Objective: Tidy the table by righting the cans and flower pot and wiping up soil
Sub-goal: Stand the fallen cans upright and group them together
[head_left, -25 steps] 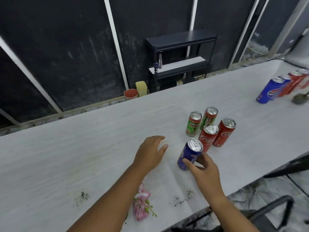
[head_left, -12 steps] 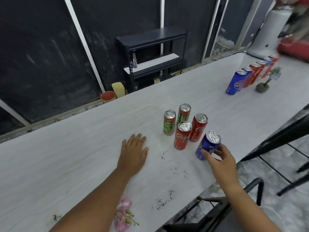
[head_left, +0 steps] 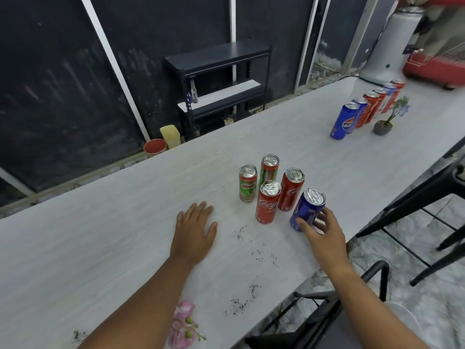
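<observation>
My right hand [head_left: 323, 236] grips a blue can [head_left: 308, 207] that stands upright on the white table [head_left: 100, 243], at the right of a cluster. Beside it stand two red Coca-Cola cans [head_left: 268, 201] [head_left: 291, 188], a green Milo can [head_left: 247, 183] and a green-red can [head_left: 269, 167], all upright. My left hand [head_left: 195, 231] lies flat on the table, fingers apart, left of the cluster. Specks of dark soil [head_left: 254, 245] lie in front of the cans, and more soil [head_left: 242, 302] lies near the front edge. A pink flower [head_left: 182, 323] lies under my left forearm.
A row of upright cans [head_left: 364, 112] and a small grey potted plant [head_left: 383, 124] stand at the far right. Black chair frames [head_left: 352, 298] sit close to the table's front edge. A dark shelf unit [head_left: 221, 81] stands behind the table.
My right hand has carried the blue can from the cluster's front left to its right side and stood it there. My left hand has settled flat on the table.
</observation>
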Action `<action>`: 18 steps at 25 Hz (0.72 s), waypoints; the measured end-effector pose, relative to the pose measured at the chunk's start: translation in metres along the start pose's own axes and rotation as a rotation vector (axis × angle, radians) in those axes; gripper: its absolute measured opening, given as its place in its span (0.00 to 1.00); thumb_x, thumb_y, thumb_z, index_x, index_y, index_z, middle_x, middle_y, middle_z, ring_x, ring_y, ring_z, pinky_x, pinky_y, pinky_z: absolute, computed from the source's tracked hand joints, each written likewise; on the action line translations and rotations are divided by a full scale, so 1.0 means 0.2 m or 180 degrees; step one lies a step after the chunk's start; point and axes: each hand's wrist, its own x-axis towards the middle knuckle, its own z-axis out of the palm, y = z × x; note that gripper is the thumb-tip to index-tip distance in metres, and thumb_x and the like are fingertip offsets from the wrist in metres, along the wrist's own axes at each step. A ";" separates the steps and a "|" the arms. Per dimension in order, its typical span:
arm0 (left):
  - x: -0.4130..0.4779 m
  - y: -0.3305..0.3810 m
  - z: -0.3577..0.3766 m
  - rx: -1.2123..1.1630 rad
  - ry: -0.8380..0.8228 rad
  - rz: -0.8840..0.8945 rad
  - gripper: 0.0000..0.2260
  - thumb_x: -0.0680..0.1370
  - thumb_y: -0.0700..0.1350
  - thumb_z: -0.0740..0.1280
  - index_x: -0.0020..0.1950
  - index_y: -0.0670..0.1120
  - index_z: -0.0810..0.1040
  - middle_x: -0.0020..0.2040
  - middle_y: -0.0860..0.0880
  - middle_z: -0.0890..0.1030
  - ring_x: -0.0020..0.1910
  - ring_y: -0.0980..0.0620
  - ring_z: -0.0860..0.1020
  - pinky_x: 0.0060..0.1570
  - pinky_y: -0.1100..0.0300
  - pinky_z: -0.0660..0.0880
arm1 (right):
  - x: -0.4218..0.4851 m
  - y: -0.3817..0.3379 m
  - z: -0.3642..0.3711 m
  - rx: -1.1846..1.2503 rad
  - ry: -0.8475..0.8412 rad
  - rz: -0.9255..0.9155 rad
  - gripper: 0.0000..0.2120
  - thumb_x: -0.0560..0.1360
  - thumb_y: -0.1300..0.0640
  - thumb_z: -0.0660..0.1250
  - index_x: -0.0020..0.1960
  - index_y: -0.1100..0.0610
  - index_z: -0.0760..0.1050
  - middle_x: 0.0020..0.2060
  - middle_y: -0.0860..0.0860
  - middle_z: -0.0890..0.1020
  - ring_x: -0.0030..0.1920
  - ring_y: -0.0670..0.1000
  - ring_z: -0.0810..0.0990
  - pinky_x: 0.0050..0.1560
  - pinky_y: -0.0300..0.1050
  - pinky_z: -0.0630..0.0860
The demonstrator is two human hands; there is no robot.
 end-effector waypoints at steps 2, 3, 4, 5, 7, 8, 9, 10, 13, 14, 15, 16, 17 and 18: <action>0.00 0.01 -0.01 -0.0026 -0.0008 -0.0006 0.24 0.86 0.60 0.59 0.82 0.58 0.68 0.85 0.55 0.64 0.86 0.51 0.57 0.85 0.43 0.50 | -0.01 0.02 0.00 0.0061 -0.0042 0.0148 0.34 0.74 0.49 0.82 0.74 0.41 0.69 0.65 0.39 0.80 0.59 0.35 0.81 0.56 0.39 0.78; 0.00 0.01 -0.02 -0.0041 -0.0021 -0.0016 0.24 0.86 0.59 0.60 0.82 0.57 0.69 0.85 0.55 0.65 0.86 0.50 0.57 0.85 0.43 0.50 | -0.04 0.03 0.01 0.0133 -0.0035 0.0277 0.38 0.74 0.51 0.82 0.77 0.43 0.66 0.66 0.41 0.78 0.61 0.38 0.81 0.59 0.41 0.78; 0.00 0.01 -0.03 -0.0070 -0.0035 -0.0028 0.24 0.86 0.59 0.61 0.82 0.56 0.70 0.84 0.55 0.65 0.86 0.50 0.58 0.85 0.43 0.51 | -0.08 0.04 0.01 0.0183 0.0022 0.0366 0.40 0.74 0.52 0.82 0.78 0.44 0.64 0.68 0.44 0.76 0.64 0.43 0.80 0.62 0.42 0.77; 0.00 0.01 -0.04 -0.0131 -0.0065 -0.0045 0.23 0.86 0.58 0.62 0.81 0.55 0.71 0.84 0.54 0.66 0.86 0.50 0.59 0.84 0.43 0.52 | -0.13 0.06 0.02 0.0176 0.0129 0.0360 0.40 0.74 0.55 0.81 0.78 0.45 0.63 0.69 0.46 0.75 0.65 0.46 0.79 0.65 0.44 0.76; 0.02 0.00 -0.09 -0.0374 -0.0145 -0.0108 0.20 0.85 0.54 0.66 0.77 0.53 0.77 0.80 0.53 0.72 0.83 0.48 0.65 0.83 0.46 0.58 | -0.25 0.07 0.04 -0.0060 0.0321 0.0135 0.35 0.75 0.56 0.80 0.75 0.46 0.65 0.66 0.44 0.73 0.66 0.43 0.77 0.69 0.45 0.75; 0.03 -0.02 -0.13 -0.0493 -0.0150 -0.0142 0.18 0.85 0.53 0.67 0.74 0.51 0.79 0.77 0.52 0.76 0.79 0.48 0.70 0.80 0.49 0.64 | -0.33 0.08 0.07 -0.0220 0.0326 -0.0020 0.32 0.76 0.54 0.80 0.73 0.44 0.67 0.64 0.40 0.73 0.66 0.40 0.76 0.68 0.45 0.74; 0.02 -0.05 -0.16 -0.0571 -0.0135 -0.0179 0.15 0.85 0.52 0.68 0.71 0.51 0.81 0.72 0.52 0.80 0.74 0.48 0.74 0.75 0.51 0.68 | -0.40 0.06 0.10 -0.0339 0.0229 -0.0150 0.28 0.76 0.52 0.79 0.70 0.41 0.68 0.62 0.36 0.73 0.65 0.38 0.75 0.67 0.44 0.74; 0.00 -0.09 -0.21 -0.0618 -0.0099 -0.0233 0.13 0.85 0.51 0.68 0.68 0.51 0.83 0.69 0.52 0.82 0.70 0.48 0.77 0.71 0.53 0.72 | -0.47 0.04 0.14 -0.0400 0.0034 -0.0250 0.25 0.77 0.50 0.78 0.67 0.38 0.69 0.62 0.32 0.74 0.65 0.36 0.75 0.66 0.43 0.74; -0.12 -0.26 -0.36 -0.0757 0.0138 -0.0601 0.09 0.85 0.49 0.67 0.62 0.54 0.84 0.62 0.56 0.83 0.63 0.52 0.80 0.62 0.56 0.75 | -0.61 -0.05 0.31 -0.0541 -0.0724 -0.0549 0.20 0.78 0.49 0.76 0.63 0.33 0.72 0.62 0.32 0.77 0.64 0.33 0.75 0.62 0.36 0.72; -0.17 -0.32 -0.41 -0.0767 0.0211 -0.0727 0.08 0.85 0.49 0.67 0.61 0.55 0.84 0.62 0.57 0.83 0.62 0.53 0.80 0.60 0.57 0.74 | -0.64 -0.09 0.37 -0.0575 -0.0928 -0.0651 0.19 0.79 0.50 0.76 0.62 0.33 0.73 0.61 0.32 0.78 0.64 0.34 0.76 0.61 0.34 0.72; -0.22 -0.38 -0.45 -0.0751 0.0270 -0.0836 0.08 0.84 0.49 0.67 0.61 0.56 0.84 0.61 0.58 0.83 0.61 0.54 0.80 0.58 0.58 0.74 | -0.66 -0.13 0.43 -0.0600 -0.1104 -0.0776 0.18 0.79 0.51 0.76 0.62 0.34 0.75 0.60 0.33 0.79 0.64 0.35 0.77 0.61 0.33 0.73; -0.30 -0.45 -0.50 -0.0727 0.0322 -0.0960 0.08 0.84 0.49 0.67 0.60 0.56 0.84 0.61 0.58 0.83 0.61 0.54 0.80 0.58 0.58 0.73 | -0.68 -0.16 0.50 -0.0626 -0.1285 -0.0926 0.17 0.79 0.51 0.76 0.62 0.36 0.76 0.60 0.33 0.80 0.63 0.37 0.78 0.61 0.32 0.74; -0.38 -0.52 -0.54 -0.0705 0.0362 -0.1091 0.09 0.85 0.48 0.66 0.60 0.55 0.84 0.61 0.57 0.83 0.61 0.53 0.80 0.59 0.57 0.74 | -0.71 -0.19 0.56 -0.0645 -0.1466 -0.1069 0.16 0.79 0.52 0.77 0.62 0.37 0.77 0.60 0.34 0.81 0.63 0.38 0.79 0.62 0.31 0.74; -0.47 -0.59 -0.57 -0.0676 0.0385 -0.1223 0.09 0.85 0.48 0.66 0.61 0.54 0.85 0.62 0.56 0.83 0.61 0.52 0.80 0.60 0.55 0.76 | -0.74 -0.22 0.63 -0.0643 -0.1641 -0.1180 0.15 0.79 0.52 0.77 0.62 0.38 0.78 0.59 0.34 0.81 0.63 0.39 0.80 0.63 0.31 0.74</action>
